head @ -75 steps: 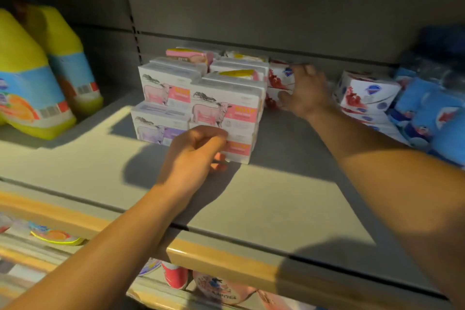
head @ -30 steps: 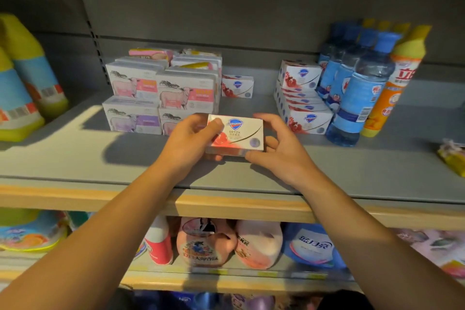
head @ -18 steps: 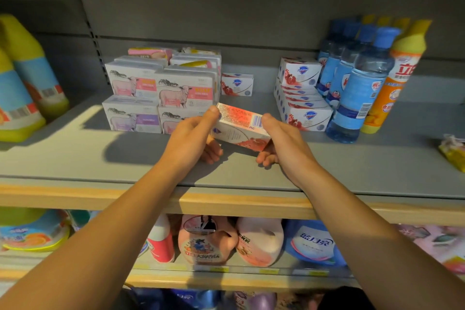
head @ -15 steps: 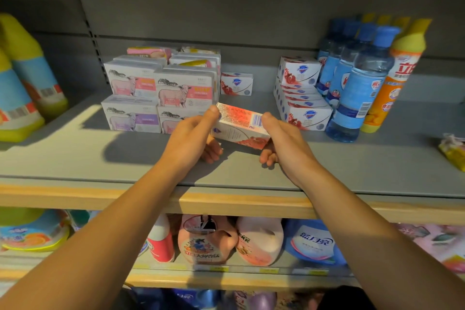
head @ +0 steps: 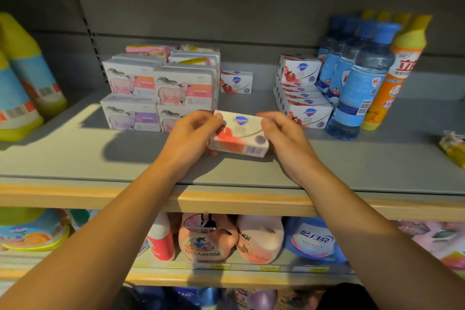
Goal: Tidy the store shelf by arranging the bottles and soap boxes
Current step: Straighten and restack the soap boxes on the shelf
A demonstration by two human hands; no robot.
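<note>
Two hands met over the near middle of the grey shelf point(head: 75, 153). The left hand point(head: 187, 137) and the right hand point(head: 284, 136) each pinched one end of a white soap box point(head: 239, 134) with a blue shield logo and red fruit print, logo face up, low over the shelf and perhaps touching it. Far left stood stacked soap boxes printed with sheep point(head: 161, 88). One matching shield box point(head: 236, 82) stood alone behind, at the back. To the right sat a row of matching shield boxes point(head: 302, 98), then blue-capped bottles point(head: 359, 78) and an orange bottle point(head: 392, 78). The step appeared to be orienting this stray box; the next move likely called for carrying it right to join the matching row, squared with its neighbours.
</note>
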